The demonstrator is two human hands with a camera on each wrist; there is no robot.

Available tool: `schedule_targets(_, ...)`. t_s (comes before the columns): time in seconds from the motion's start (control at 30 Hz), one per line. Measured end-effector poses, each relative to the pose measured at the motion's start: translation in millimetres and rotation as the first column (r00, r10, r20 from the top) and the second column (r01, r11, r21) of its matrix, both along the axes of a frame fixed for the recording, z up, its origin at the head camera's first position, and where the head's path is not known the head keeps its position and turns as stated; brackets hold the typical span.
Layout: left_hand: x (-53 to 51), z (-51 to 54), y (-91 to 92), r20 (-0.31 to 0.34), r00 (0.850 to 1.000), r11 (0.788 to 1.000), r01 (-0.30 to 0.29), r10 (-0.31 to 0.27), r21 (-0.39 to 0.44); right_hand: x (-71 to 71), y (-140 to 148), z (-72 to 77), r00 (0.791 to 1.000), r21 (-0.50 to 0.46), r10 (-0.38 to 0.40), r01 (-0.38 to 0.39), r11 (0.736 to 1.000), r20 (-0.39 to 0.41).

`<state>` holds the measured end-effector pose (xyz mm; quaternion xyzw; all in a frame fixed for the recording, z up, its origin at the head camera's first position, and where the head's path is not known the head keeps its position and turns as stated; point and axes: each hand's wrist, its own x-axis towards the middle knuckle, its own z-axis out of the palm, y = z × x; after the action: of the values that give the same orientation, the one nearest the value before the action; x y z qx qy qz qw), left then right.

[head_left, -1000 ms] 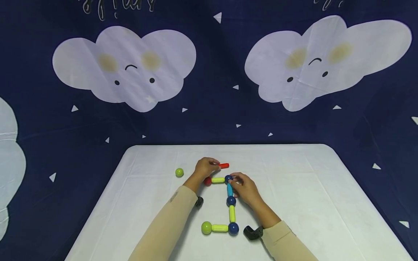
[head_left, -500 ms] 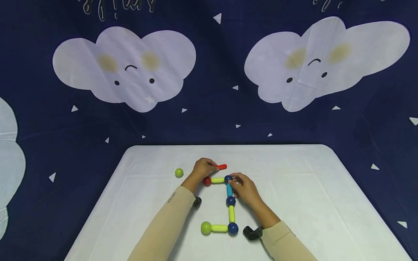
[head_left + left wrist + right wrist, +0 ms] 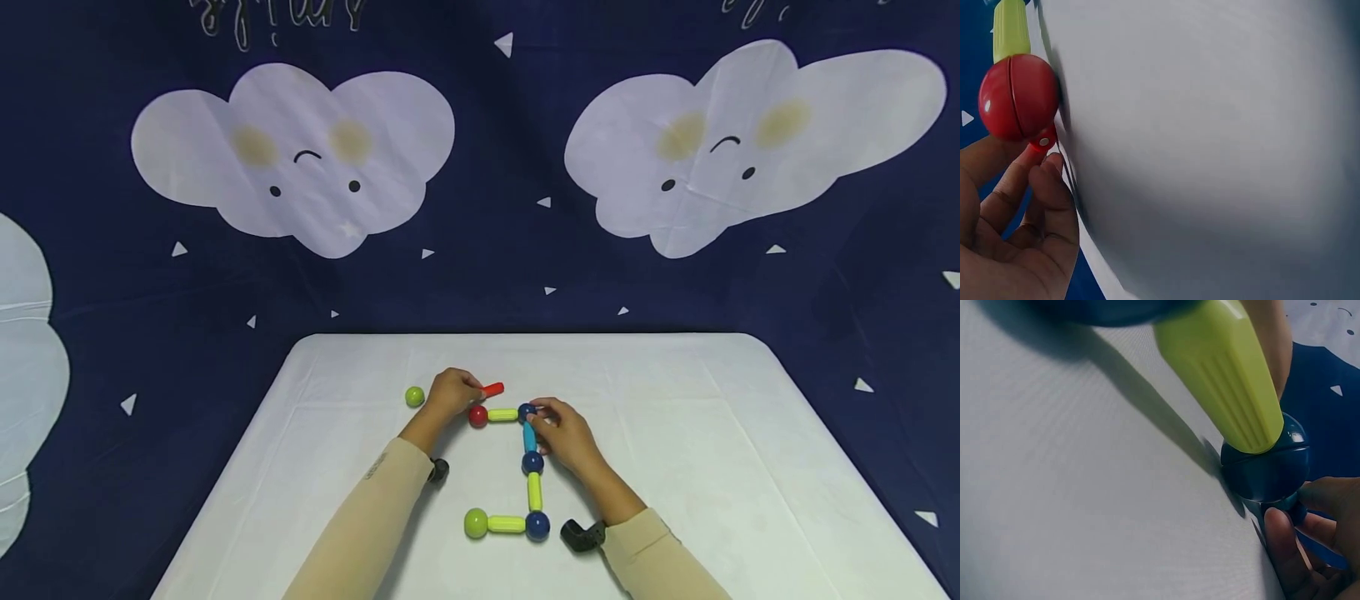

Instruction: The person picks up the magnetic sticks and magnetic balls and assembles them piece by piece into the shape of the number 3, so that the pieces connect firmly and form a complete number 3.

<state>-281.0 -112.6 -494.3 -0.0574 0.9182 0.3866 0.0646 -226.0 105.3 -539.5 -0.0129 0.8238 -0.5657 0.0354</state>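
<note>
My left hand [image 3: 452, 393] pinches a red magnetic rod [image 3: 492, 389] by one end, just beyond the red ball [image 3: 477, 416]. In the left wrist view, the rod's tip [image 3: 1044, 142] shows close to that ball; whether they touch I cannot tell. A yellow-green rod [image 3: 503, 414] joins the red ball to a dark blue ball [image 3: 527, 412], which the right hand [image 3: 566, 433] grips with thumb and fingers. From there a light blue rod [image 3: 529, 437], a second dark blue ball [image 3: 532, 462] and another yellow-green rod [image 3: 535, 493] run toward me.
At the near corner sits a dark blue ball [image 3: 537, 526], linked by a yellow-green rod [image 3: 507, 524] to a green ball [image 3: 476, 523]. A loose green ball [image 3: 414, 397] lies left of my left hand. The white table [image 3: 675, 400] ends at a dark blue cloud-printed cloth [image 3: 510, 167].
My left hand has moved left and slightly nearer with the red rod, which now tilts up toward its free end. The right hand keeps its grip in place.
</note>
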Motion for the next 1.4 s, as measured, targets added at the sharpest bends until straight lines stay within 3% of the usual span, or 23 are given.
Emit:
schedule_targets(0.33, 15.7, -3.0, -19.0, -0.019, 1.0, 1.0, -0.01, 0.01, -0.005, 0.2, 3, -1.1, 1.0, 0.002, -0.002, 0.002, 1.0, -0.007)
schedule_targets(0.63, 40.4, -9.5, -43.8, -0.056, 0.998, 0.999, -0.002, -0.001, -0.044, 0.2, 3, -3.1, 1.0, 0.007, -0.007, 0.007, 1.0, 0.015)
schedule_targets(0.9, 63.5, -9.8, -61.2, 0.015, 1.0, 0.999, -0.027, 0.027, 0.017, 1.1, 2, -3.6, 1.0, 0.008, 0.001, -0.001, 1.0, 0.009)
schedule_targets(1.13, 83.6, -10.5, -63.9, 0.033, 0.999, 0.998, 0.035, -0.037, 0.059, 0.2, 2, -2.7, 1.0, 0.012, -0.001, 0.001, 1.0, 0.002)
schedule_targets(1.4, 102.5, -5.7, -52.0, 0.037, 0.991, 0.99, 0.126, -0.128, 0.062, -1.1, 1, -0.8, 1.0, 0.006, 0.006, -0.006, 1.0, -0.004)
